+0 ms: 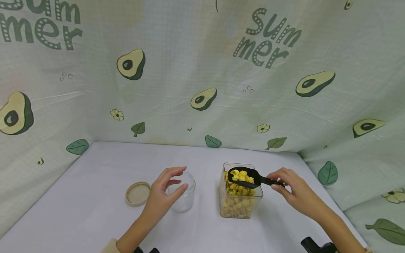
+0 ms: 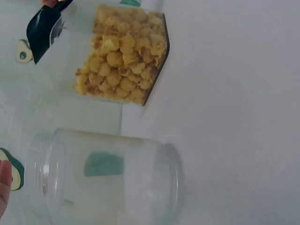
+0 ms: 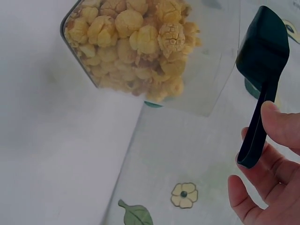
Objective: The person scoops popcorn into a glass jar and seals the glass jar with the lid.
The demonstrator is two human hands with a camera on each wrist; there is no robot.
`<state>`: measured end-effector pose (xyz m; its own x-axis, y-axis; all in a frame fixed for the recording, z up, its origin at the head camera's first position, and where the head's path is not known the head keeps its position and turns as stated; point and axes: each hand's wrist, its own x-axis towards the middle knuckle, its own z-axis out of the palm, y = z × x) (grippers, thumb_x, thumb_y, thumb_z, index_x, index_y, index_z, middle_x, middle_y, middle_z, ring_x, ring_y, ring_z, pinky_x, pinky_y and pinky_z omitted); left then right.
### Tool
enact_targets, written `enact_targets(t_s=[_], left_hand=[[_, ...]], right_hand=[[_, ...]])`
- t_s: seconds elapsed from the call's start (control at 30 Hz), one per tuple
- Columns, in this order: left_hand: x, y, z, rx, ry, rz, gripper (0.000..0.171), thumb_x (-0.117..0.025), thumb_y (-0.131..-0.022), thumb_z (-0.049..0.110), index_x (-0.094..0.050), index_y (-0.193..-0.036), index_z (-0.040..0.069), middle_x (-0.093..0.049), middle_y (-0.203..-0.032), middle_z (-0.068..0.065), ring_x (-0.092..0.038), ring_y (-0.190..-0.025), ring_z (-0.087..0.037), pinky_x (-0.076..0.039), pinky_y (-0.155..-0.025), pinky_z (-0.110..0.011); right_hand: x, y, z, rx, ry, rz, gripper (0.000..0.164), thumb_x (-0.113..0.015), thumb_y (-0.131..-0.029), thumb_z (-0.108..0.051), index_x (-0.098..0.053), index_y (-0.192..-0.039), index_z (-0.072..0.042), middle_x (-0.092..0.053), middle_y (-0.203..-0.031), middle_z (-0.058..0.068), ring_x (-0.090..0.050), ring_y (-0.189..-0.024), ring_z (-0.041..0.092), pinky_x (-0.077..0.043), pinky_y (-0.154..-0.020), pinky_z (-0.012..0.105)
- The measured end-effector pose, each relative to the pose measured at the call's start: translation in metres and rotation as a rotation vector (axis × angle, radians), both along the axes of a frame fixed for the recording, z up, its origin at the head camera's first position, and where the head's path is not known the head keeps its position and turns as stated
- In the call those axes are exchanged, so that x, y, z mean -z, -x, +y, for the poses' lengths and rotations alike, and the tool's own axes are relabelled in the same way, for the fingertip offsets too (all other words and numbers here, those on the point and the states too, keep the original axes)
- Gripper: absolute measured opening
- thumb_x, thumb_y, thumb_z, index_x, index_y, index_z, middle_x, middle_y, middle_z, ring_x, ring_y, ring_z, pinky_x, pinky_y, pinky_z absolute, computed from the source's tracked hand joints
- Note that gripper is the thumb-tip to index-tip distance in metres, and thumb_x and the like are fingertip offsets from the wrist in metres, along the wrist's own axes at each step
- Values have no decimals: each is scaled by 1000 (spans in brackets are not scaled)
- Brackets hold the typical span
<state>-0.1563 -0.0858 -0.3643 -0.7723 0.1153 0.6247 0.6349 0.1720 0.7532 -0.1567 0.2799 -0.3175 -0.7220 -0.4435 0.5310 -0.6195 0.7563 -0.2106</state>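
My right hand (image 1: 292,189) pinches the handle of a black scoop (image 1: 257,178) between thumb and fingers. Several pieces of yellow popcorn (image 1: 242,175) lie in the scoop's bowl, which is held level over the mouth of a clear square container (image 1: 223,188). More popcorn (image 3: 136,51) fills the lower part of that container. To the left, a clear round jar (image 1: 186,202) stands upright with nothing visible inside. My left hand (image 1: 161,193) hovers around the jar's upper part, thumb and fingers spread apart; in the left wrist view its fingertips (image 2: 3,183) show beyond the jar's mouth.
A round lid (image 1: 138,194) with a tan rim lies on the white tabletop (image 1: 95,211), left of the jar. Behind the table hangs a pale cloth (image 1: 171,119) printed with avocados and leaves, which also runs along both sides.
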Motion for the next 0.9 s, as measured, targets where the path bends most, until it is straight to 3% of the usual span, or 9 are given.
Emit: enact_targets(t_s=[0.2, 0.5, 0.73, 0.9], left_hand=[[6, 3, -17, -76, 39, -34, 49, -72, -78, 4, -57, -123, 17, -57, -120, 0, -50, -109, -5, -52, -87, -25], [24, 9, -34, -123, 140, -259, 64, -78, -75, 17, -48, -131, 17, -49, -132, -3, -45, -114, -16, -49, -92, -37], [44, 20, -45, -2, 98, -422, 75, -78, -74, 13, -37, -137, 7, -42, -138, -15, -46, -119, -37, -48, -96, -43], [50, 24, -49, 120, 64, -539, 71, -74, -77, 12, -37, -137, 7, -40, -136, -21, -47, -118, -40, -52, -92, -29]], right_hand=[[-2, 2, -4, -19, 3, 6, 29, -71, -76, 1, -63, -99, -14, -59, -93, -11, -45, -83, 0, -46, -64, 18], [-7, 3, -11, -41, 15, -14, 25, -69, -80, -2, -63, -100, -15, -58, -93, -11, -46, -83, 1, -46, -65, 19], [-9, 6, -17, -59, 13, -8, 26, -69, -79, -1, -62, -101, -15, -58, -93, -12, -45, -83, 1, -45, -65, 19], [-10, 9, -22, -70, 7, -11, 25, -69, -80, -1, -63, -101, -14, -58, -94, -11, -46, -84, 2, -46, -65, 21]])
